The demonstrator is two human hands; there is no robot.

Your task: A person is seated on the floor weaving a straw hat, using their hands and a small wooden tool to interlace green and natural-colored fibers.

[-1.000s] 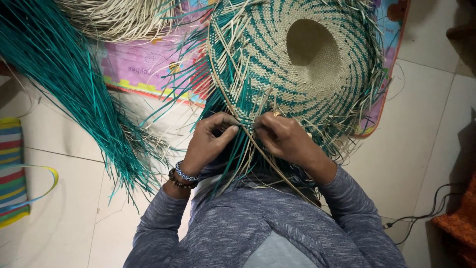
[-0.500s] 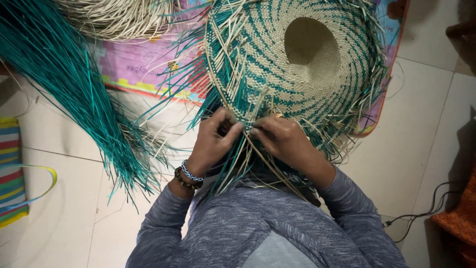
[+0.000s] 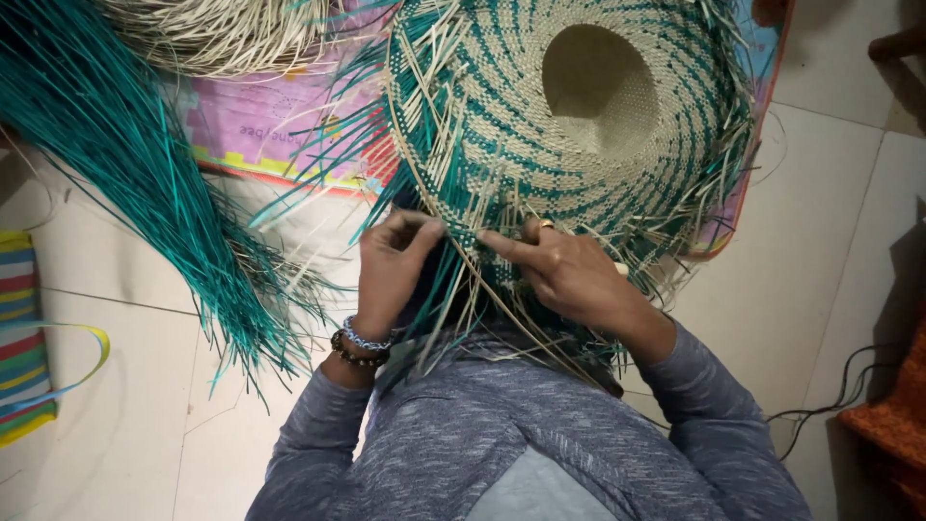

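Observation:
A half-woven straw hat (image 3: 540, 125) in tan and teal lies crown-down in front of me, with loose strand ends sticking out all around its brim. My left hand (image 3: 391, 265), with beaded bracelets at the wrist, pinches strands at the near brim edge. My right hand (image 3: 569, 275), wearing a ring, presses its fingers on the weave right beside it, index finger pointing left along the brim. Teal and tan strands hang down between both hands over my lap.
A thick bundle of teal straw (image 3: 125, 164) fans across the floor at left. A pile of tan straw (image 3: 222, 34) lies at the top. A pink foam mat (image 3: 260, 125) is under the hat. A striped bag (image 3: 24, 338) sits far left, cables (image 3: 830, 396) at right.
Both hands have shifted slightly along the brim edge; the left fingers have closed on strands and the right index finger has stretched out over the weave. The hat has turned a little.

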